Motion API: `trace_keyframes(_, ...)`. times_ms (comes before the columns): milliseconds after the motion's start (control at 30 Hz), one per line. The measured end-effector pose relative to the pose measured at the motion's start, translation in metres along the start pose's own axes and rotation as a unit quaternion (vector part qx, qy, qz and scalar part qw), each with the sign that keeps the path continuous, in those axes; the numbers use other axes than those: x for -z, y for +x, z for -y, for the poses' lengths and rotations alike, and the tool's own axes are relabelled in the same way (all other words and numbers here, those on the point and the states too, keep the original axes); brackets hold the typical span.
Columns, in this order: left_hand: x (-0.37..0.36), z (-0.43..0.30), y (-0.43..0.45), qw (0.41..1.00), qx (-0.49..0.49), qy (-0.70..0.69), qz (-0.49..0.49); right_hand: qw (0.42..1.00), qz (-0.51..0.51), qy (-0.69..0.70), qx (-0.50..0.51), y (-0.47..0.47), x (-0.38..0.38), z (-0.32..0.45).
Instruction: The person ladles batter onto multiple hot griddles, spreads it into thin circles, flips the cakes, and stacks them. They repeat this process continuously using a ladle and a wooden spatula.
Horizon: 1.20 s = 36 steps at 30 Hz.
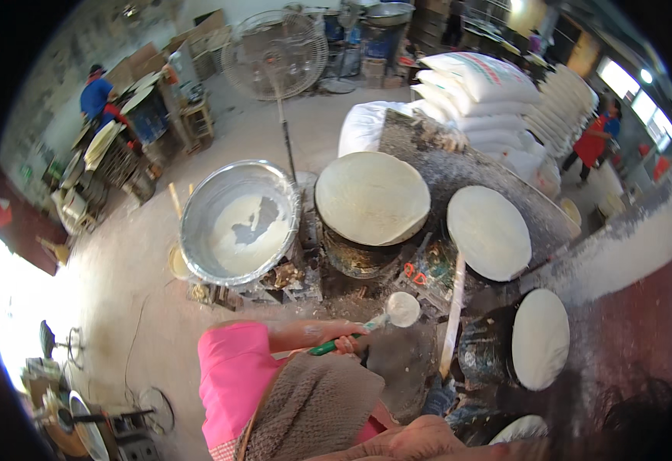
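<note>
My left hand (pixel 344 339) grips the green handle of a ladle (pixel 403 309) whose round bowl looks full of white batter. My right hand, in a dark glove (pixel 440 397), is around the lower end of a long wooden stick (pixel 452 322). The stick's top end meets a round, pale, flat disc (pixel 489 233) at the right. Ahead of me a wide metal basin (pixel 241 222) holds whitish liquid. Beside it, a round pale sheet (pixel 372 199) covers the top of a drum-shaped stove (pixel 359 259).
Another pale round top (pixel 541 339) stands on a dark drum at the right, with one more below it. A pedestal fan (pixel 274 55) stands beyond the basin. White sacks (pixel 477 86) are stacked behind the grey slab (pixel 486 167). People work at far left (pixel 96 95) and far right (pixel 592 138).
</note>
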<state>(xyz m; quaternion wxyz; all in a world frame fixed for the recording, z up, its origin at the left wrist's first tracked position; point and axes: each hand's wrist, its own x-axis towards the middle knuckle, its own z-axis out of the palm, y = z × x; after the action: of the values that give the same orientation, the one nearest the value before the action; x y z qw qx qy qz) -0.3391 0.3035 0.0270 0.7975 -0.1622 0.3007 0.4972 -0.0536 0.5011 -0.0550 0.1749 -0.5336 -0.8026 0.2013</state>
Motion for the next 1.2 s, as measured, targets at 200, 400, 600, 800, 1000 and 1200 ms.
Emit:
trace_keyframes(200, 0.030, 0.046, -0.044, 0.984, -0.113, -0.141, -0.003, 0.991, 0.053, 0.060, 0.109, 0.073, -0.033, 0.042)
trace_keyframes(400, 0.049, 0.070, -0.069, 0.959, -0.166, -0.229, -0.007, 0.968, 0.147, 0.027, 0.200, 0.143, -0.084, 0.107)
trace_keyframes(600, 0.064, 0.047, -0.098, 0.970, -0.151, -0.191, 0.007, 0.834, 0.189, -0.273, 0.441, 0.212, -0.164, 0.239)
trace_keyframes(800, 0.092, -0.004, -0.114, 0.986, -0.100, -0.133, 0.014, 0.708, 0.183, -0.284, 0.620, 0.244, -0.194, 0.317)
trace_keyframes(1000, 0.126, -0.044, -0.114, 0.997, -0.060, -0.046, 0.003, 0.759, 0.220, -0.146, 0.595, 0.291, -0.181, 0.363)
trace_keyframes(1200, 0.135, -0.073, -0.111, 0.998, -0.036, -0.055, 0.007, 0.888, 0.021, 0.348, 0.300, 0.406, -0.154, 0.386)
